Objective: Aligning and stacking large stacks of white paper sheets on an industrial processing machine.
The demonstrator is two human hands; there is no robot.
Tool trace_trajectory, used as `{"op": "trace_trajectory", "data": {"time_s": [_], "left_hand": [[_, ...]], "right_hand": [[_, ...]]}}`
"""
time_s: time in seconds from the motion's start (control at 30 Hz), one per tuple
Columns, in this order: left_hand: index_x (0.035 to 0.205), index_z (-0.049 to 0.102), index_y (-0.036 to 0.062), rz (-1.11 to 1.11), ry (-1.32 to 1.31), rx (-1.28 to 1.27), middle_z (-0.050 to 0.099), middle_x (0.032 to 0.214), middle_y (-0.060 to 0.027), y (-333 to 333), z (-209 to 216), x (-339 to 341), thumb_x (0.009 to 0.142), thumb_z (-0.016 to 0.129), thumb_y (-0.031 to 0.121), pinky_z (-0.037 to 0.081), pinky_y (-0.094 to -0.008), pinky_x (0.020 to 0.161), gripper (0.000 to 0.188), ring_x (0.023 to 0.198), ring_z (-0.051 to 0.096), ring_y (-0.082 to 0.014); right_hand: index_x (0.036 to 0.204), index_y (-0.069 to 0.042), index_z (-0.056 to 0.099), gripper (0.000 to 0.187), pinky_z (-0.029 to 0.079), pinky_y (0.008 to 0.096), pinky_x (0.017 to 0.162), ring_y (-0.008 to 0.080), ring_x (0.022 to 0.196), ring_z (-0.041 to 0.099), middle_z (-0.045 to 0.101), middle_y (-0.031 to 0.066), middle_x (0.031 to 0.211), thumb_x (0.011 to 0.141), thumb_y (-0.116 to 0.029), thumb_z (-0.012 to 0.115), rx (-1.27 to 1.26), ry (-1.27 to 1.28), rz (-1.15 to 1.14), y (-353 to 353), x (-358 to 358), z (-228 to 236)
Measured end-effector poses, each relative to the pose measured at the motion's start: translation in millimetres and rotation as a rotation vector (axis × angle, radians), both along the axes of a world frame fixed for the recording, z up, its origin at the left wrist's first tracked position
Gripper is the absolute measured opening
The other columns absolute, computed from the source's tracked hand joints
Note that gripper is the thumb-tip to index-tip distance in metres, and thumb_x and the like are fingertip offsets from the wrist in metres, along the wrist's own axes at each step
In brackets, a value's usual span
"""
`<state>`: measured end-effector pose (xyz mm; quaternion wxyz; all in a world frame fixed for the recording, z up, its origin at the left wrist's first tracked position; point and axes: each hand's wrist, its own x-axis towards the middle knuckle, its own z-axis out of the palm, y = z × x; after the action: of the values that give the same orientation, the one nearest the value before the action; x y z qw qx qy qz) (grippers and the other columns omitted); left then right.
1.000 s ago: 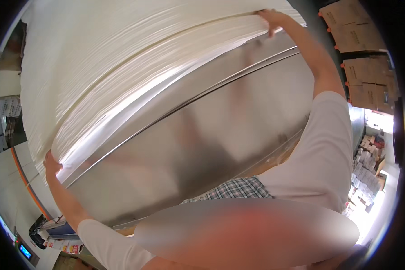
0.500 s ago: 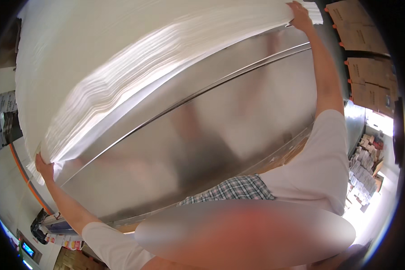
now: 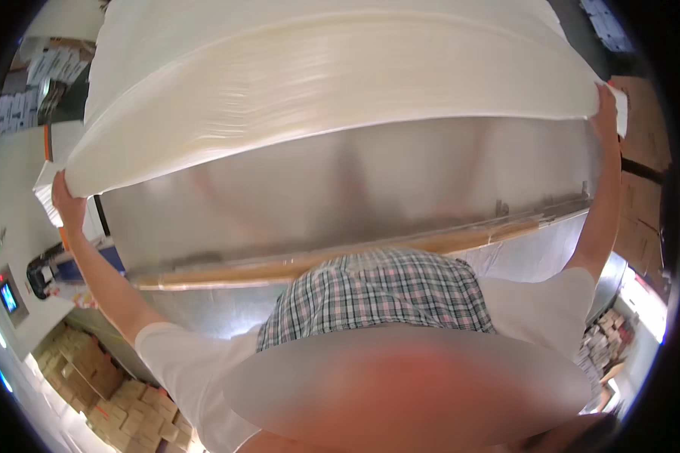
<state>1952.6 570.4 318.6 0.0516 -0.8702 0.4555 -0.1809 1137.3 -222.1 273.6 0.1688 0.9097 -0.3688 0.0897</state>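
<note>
A wide stack of thin cream-white sheets, fabric or paper, spreads over the far part of a shiny metal tabletop. Its near side bends in a smooth curve down toward me. At the left corner my left hand is closed round the edge, thumb on top, with layers sticking out beyond it. My right hand grips the right corner the same way, and a bit of white layering shows past its fingers. Both arms reach far apart. The undersides of the fingers are hidden.
A tan strip runs along the table's near edge, close to my checked cloth garment. Brown cartons are piled at the right. More boxes stand at the lower left, near a wall panel with a lit screen.
The near edge, slanted before with many layers showing, now lies more level with a smooth face toward me. My right hand has come lower in view and my left hand higher.
</note>
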Motion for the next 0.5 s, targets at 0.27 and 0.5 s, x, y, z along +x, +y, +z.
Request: {"op": "trace_trajectory", "data": {"time_s": [0.27, 0.5], "left_hand": [[0.118, 0.046, 0.0146, 0.124, 0.163, 0.029, 0.043, 0.124, -0.0132, 72.2, -26.0, -13.5, 0.063, 0.065, 0.018, 0.024, -0.0441, 0.100, 0.059, 0.118, 0.037, -0.0305], [0.117, 0.047, 0.0179, 0.286, 0.309, 0.144, 0.042, 0.124, -0.0121, 109.1, -54.8, -35.0, 0.063, 0.062, 0.009, 0.020, -0.0448, 0.102, 0.057, 0.118, 0.036, -0.0281]], "right_hand": [[0.124, -0.017, 0.041, 0.060, 0.024, 0.0445, 0.100, 0.0302, 0.123, 0.030, 0.035, 0.0151, 0.130, 0.068, -0.014, 0.064, 0.215, 0.144, -0.076, 110.1, 35.0, -21.7], [0.119, -0.017, 0.045, 0.054, 0.023, 0.0435, 0.100, 0.0316, 0.123, 0.029, 0.037, 0.0160, 0.126, 0.068, -0.014, 0.064, 0.396, 0.216, -0.156, 171.2, 77.7, -47.3]]}}
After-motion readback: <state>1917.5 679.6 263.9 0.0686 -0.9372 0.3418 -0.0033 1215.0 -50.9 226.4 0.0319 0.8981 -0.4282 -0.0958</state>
